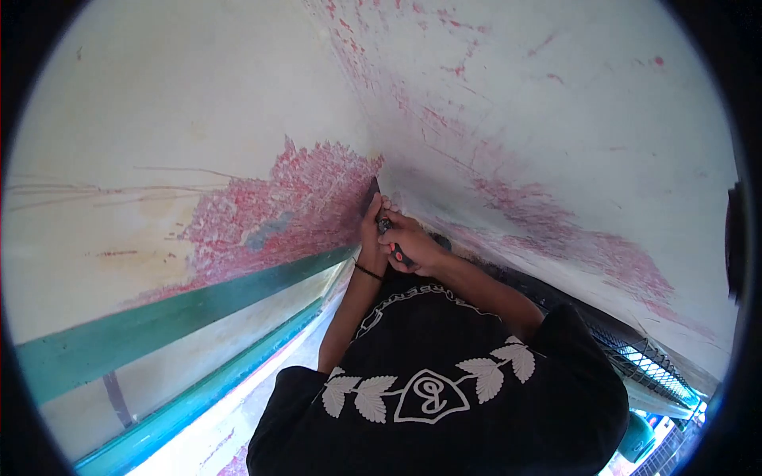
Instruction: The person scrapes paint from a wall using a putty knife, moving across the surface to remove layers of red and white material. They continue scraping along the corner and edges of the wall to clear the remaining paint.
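A scraper with a dark flat blade (371, 192) and a black-and-red handle (402, 255) is held up at the corner where two walls meet. My right hand (418, 240) is closed around the handle. Close beside it, my left hand (371, 226) grips the scraper near the blade, its fingertips partly hidden. The blade's tip reaches the wall surface by the corner. Reddish, scraped-looking patches (294, 202) cover the left wall around the blade, with a small grey-blue spot among them.
A green painted rail (182, 321) runs along the left wall below the red patch. More red marks (556, 226) streak the right wall (635, 143). At lower right are a black wire rack (647, 361) and a teal container (637, 438).
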Available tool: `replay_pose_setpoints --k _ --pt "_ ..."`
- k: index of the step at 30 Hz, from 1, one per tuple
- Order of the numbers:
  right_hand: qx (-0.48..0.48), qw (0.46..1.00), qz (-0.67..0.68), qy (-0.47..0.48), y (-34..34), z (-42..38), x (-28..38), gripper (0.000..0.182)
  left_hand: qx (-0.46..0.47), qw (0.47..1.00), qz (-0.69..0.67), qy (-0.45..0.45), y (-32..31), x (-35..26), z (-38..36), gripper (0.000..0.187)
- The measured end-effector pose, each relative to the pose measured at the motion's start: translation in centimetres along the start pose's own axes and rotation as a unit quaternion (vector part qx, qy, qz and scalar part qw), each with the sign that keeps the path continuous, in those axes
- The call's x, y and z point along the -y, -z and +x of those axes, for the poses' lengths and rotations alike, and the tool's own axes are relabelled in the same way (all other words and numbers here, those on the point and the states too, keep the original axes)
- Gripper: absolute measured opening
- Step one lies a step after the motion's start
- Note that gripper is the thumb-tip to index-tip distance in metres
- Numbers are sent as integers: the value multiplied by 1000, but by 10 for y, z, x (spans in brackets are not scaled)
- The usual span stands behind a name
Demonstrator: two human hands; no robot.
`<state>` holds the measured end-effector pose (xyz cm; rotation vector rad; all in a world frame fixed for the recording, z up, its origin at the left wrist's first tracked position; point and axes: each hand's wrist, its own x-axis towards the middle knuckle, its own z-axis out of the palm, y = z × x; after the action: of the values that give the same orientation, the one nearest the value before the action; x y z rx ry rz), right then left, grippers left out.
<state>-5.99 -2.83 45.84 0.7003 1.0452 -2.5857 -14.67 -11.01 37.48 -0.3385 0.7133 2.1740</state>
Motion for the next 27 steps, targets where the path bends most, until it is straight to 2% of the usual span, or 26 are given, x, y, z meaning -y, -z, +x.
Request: replay_pose_setpoints --k 4,8,10,12,16,19,21,22,25,27 --pt "6 999 40 -6 1 -4 14 27 20 1000 10 6 -13 -1 1 25" --pt "-15 997 67 -24 19 17 -2 25 48 998 35 35 21 6 18 25" --pt "7 998 68 -18 21 15 12 24 31 998 45 15 -4 2 20 25" --pt "44 997 58 -14 12 -6 20 22 -32 999 28 -23 -28 4 -1 25" --pt "8 997 77 -17 26 17 5 23 30 997 54 35 -6 4 17 24" --pt "20 996 80 -20 32 24 14 26 -8 1000 23 7 -9 9 20 24" --pt "43 996 77 -15 18 1 20 31 20 1000 9 11 -10 6 17 24" --pt "35 996 81 -7 21 7 19 29 34 999 -2 10 -11 5 18 25" --pt "21 995 92 -13 29 16 7 25 -34 995 91 13 -6 8 25 24" --pt "32 995 92 -24 31 20 22 23 -21 998 52 12 -7 11 25 23"
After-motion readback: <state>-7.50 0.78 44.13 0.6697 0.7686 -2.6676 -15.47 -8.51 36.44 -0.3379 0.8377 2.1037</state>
